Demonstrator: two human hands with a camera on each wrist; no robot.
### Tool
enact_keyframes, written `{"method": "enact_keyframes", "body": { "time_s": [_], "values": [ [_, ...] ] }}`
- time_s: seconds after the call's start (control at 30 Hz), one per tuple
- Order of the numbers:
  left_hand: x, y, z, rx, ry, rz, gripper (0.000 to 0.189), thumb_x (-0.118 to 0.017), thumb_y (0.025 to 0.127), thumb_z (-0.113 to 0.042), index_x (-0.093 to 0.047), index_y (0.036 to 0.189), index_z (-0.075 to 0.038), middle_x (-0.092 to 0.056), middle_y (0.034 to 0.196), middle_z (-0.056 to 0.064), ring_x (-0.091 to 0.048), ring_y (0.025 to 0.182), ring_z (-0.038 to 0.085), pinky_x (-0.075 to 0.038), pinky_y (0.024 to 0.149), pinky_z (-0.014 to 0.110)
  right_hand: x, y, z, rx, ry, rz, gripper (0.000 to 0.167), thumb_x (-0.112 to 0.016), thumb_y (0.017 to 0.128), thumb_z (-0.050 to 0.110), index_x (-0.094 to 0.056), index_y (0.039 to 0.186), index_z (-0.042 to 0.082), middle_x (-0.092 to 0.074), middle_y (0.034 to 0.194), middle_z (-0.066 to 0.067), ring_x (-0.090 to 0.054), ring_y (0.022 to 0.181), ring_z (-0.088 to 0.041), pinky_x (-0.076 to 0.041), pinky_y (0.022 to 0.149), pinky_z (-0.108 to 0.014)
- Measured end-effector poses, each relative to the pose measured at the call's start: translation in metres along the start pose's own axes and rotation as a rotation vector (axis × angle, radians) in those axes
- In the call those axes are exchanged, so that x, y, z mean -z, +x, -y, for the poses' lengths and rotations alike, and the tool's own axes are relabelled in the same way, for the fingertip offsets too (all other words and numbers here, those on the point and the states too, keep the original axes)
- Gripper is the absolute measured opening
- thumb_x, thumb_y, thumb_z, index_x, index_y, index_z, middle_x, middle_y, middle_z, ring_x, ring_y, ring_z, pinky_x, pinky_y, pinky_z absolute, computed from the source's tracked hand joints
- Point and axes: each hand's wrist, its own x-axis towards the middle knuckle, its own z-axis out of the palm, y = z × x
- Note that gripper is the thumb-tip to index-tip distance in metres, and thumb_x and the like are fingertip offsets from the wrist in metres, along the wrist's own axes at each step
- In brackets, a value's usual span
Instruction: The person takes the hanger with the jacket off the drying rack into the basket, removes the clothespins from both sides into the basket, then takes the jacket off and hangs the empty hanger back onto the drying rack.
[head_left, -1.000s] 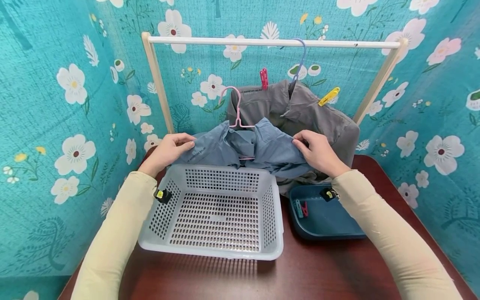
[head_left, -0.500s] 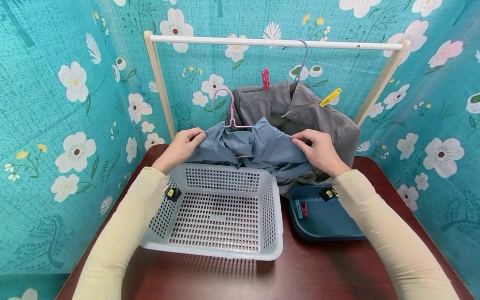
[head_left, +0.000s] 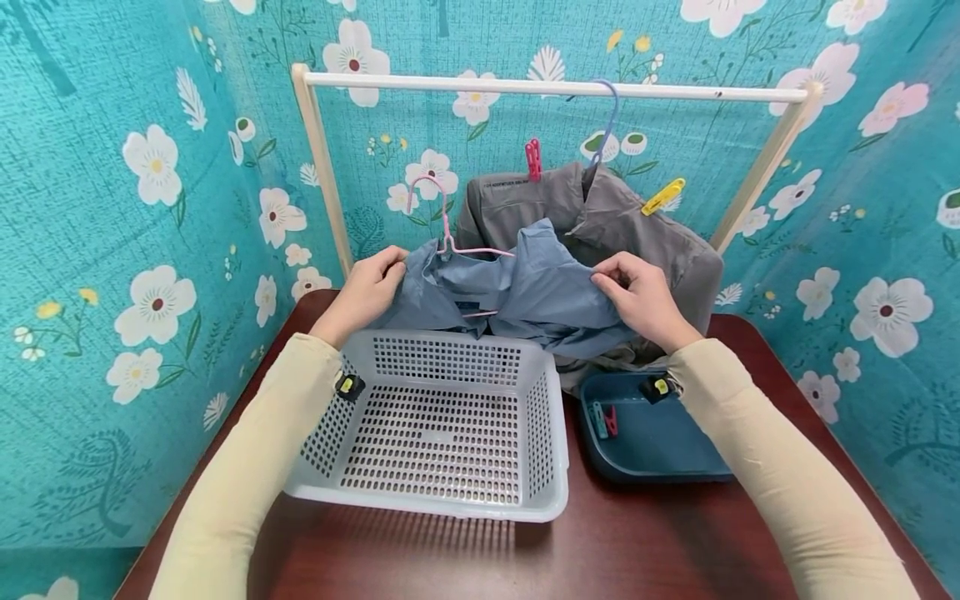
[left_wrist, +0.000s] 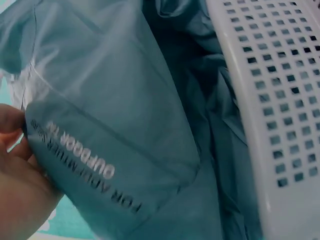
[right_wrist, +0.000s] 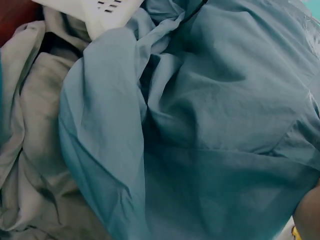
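Just beyond a white basket (head_left: 420, 506), the left hand (head_left: 370, 289) and right hand (head_left: 642, 293) pinch opposite sides of a blue garment (head_left: 558, 287) (probably light, limp and slightly slippery) around a pink hanger (head_left: 448, 243), its shoulders likely the surest hold.

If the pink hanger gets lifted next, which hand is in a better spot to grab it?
Probably the left hand: it pinches the blue garment close to the pink hanger. The right hand holds the garment's other side, farther from the hook. Either would have to let go first.
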Motion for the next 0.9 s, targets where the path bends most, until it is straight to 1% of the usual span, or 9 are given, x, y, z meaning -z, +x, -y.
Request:
{"method": "enact_keyframes", "body": {
  "time_s": [0.13,0.23,0.33,0.43,0.53,0.63,0.77,0.83,0.9],
  "values": [
    [-0.006,0.005,-0.008,-0.021,0.005,-0.02,0.029,-0.037,0.104,-0.027,-0.059,0.115,-0.012,-0.048,0.08,0.009,-0.041,0.066,0.024,-0.034,0.064,0.037,-0.002,0.002,0.004,-0.014,0.028,0.001,0.012,-0.06,0.094,0.016,-0.065,0.099,0.006,-0.052,0.075,-0.004,-0.043,0.064,-0.014,-0.032,0.059,-0.026],
    [-0.011,0.009,-0.011,-0.063,0.02,-0.026,0.027,-0.039,0.103,-0.031,-0.059,0.101,-0.011,-0.048,0.079,0.009,-0.041,0.066,0.024,-0.034,0.064,0.037,-0.002,0.002,0.007,-0.023,0.047,0.016,0.012,-0.06,0.094,0.017,-0.065,0.098,0.007,-0.052,0.075,-0.005,-0.043,0.064,-0.016,-0.032,0.059,-0.026],
    [-0.014,0.012,-0.011,-0.095,0.047,-0.047,0.029,-0.04,0.103,-0.032,-0.054,0.088,-0.011,-0.044,0.073,0.009,-0.038,0.06,0.024,-0.033,0.06,0.036,-0.001,0.002,0.008,-0.043,0.058,0.036,0.013,-0.06,0.095,0.019,-0.065,0.099,0.007,-0.054,0.076,-0.006,-0.044,0.065,-0.016,-0.033,0.059,-0.026],
    [-0.016,0.012,-0.009,-0.079,0.055,-0.071,0.029,-0.041,0.102,-0.032,-0.053,0.084,-0.014,-0.043,0.071,0.008,-0.037,0.058,0.024,-0.033,0.057,0.036,0.001,0.001,0.003,-0.082,0.055,0.049,0.016,-0.06,0.095,0.021,-0.066,0.099,0.007,-0.059,0.083,-0.007,-0.047,0.068,-0.015,-0.035,0.06,-0.026],
    [-0.016,0.011,-0.008,-0.054,0.051,-0.071,0.029,-0.041,0.102,-0.033,-0.054,0.084,-0.014,-0.044,0.071,0.008,-0.037,0.057,0.024,-0.033,0.056,0.036,0.004,0.0,-0.003,-0.124,0.055,0.065,0.018,-0.06,0.095,0.023,-0.066,0.1,0.006,-0.063,0.091,-0.008,-0.05,0.071,-0.015,-0.037,0.061,-0.025],
    [-0.015,0.01,-0.009,-0.046,0.056,-0.063,0.029,-0.042,0.102,-0.034,-0.056,0.087,-0.014,-0.045,0.073,0.008,-0.038,0.059,0.024,-0.034,0.058,0.036,0.005,0.0,-0.008,-0.16,0.047,0.093,0.019,-0.06,0.095,0.023,-0.066,0.099,0.006,-0.063,0.093,-0.009,-0.051,0.073,-0.017,-0.039,0.061,-0.026],
    [-0.017,0.01,-0.012,-0.053,0.074,-0.034,0.027,-0.042,0.102,-0.032,-0.056,0.088,-0.014,-0.045,0.073,0.008,-0.039,0.061,0.024,-0.034,0.06,0.036,0.002,0.002,-0.009,-0.193,0.014,0.166,0.017,-0.057,0.096,0.021,-0.063,0.104,0.007,-0.062,0.097,-0.008,-0.055,0.082,-0.02,-0.044,0.071,-0.033],
    [-0.019,0.01,-0.015,-0.054,0.076,-0.022,0.028,-0.043,0.102,-0.031,-0.054,0.085,-0.012,-0.044,0.072,0.008,-0.039,0.061,0.024,-0.033,0.059,0.036,-0.001,0.004,-0.003,-0.18,0.01,0.2,0.017,-0.055,0.097,0.015,-0.06,0.111,0.006,-0.06,0.105,-0.009,-0.056,0.092,-0.023,-0.045,0.079,-0.039],
    [-0.021,0.01,-0.018,-0.064,0.077,-0.021,0.029,-0.043,0.102,-0.029,-0.052,0.082,-0.011,-0.043,0.071,0.009,-0.038,0.06,0.024,-0.033,0.059,0.036,-0.005,0.007,0.004,-0.148,0.026,0.222,0.025,-0.05,0.096,0.006,-0.056,0.121,0.006,-0.058,0.114,-0.011,-0.054,0.103,-0.026,-0.043,0.087,-0.044]
  ]
}}
